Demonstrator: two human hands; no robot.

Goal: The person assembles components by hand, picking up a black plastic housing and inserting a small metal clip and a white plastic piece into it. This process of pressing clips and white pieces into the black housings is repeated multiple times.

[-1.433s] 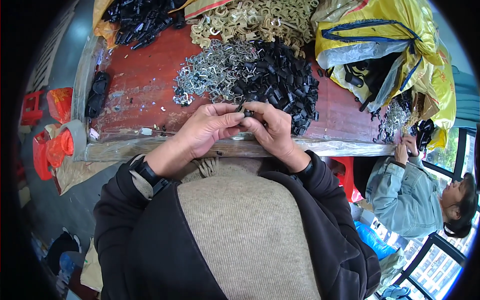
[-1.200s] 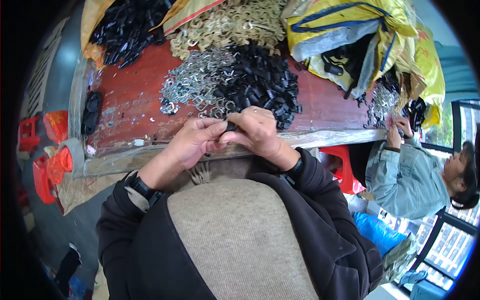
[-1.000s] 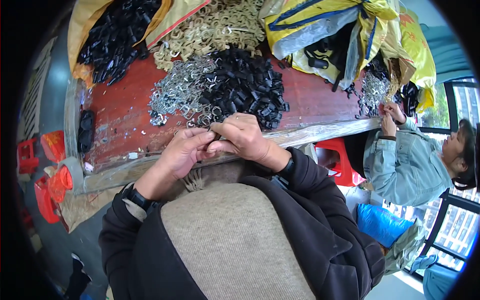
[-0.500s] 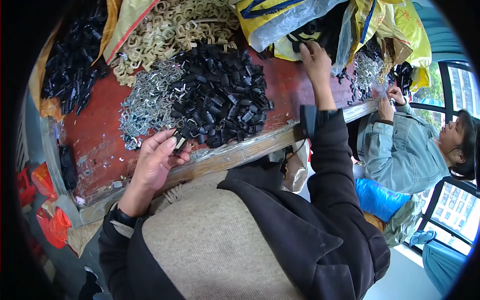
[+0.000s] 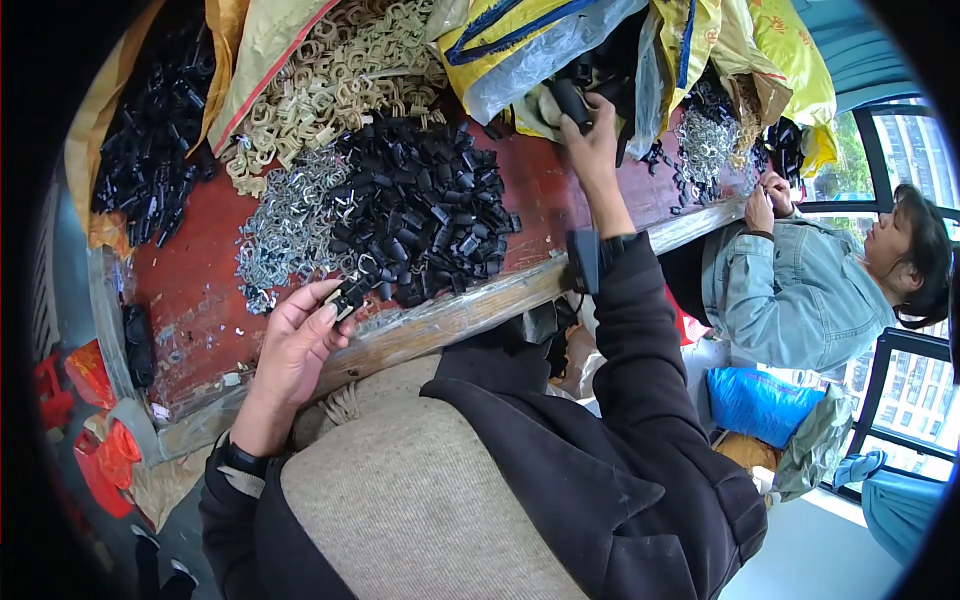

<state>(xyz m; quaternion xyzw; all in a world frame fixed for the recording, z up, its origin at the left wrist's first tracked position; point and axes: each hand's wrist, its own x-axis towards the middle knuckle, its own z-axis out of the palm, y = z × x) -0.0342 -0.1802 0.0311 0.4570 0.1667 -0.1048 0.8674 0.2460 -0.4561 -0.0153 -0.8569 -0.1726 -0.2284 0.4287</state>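
Over the table's near edge, my left hand (image 5: 290,350) pinches a small black plastic part with a cream-coloured insert (image 5: 345,298) between thumb and fingers. My right hand (image 5: 596,150) is at the mouth of a yellow woven bag (image 5: 495,40) and grips a black rounded plastic piece (image 5: 570,103). More black pieces show inside that bag. Between my hands lies a heap of black plastic parts (image 5: 430,210). Against its left side is a pile of silvery metal rings (image 5: 290,225). Cream U-shaped pieces (image 5: 345,70) spread behind both, out of an open sack.
Black parts spill from an orange sack (image 5: 150,130) at the far left. A wooden rail (image 5: 450,318) edges the red tabletop (image 5: 190,300). At the right, a co-worker in a denim jacket (image 5: 780,290) works beside smaller piles. A blue bag (image 5: 760,405) stands on the floor.
My right hand has drawn back from inside the yellow bag, moving left and nearer, with a black piece now visible in its grip. My left hand still holds its part.
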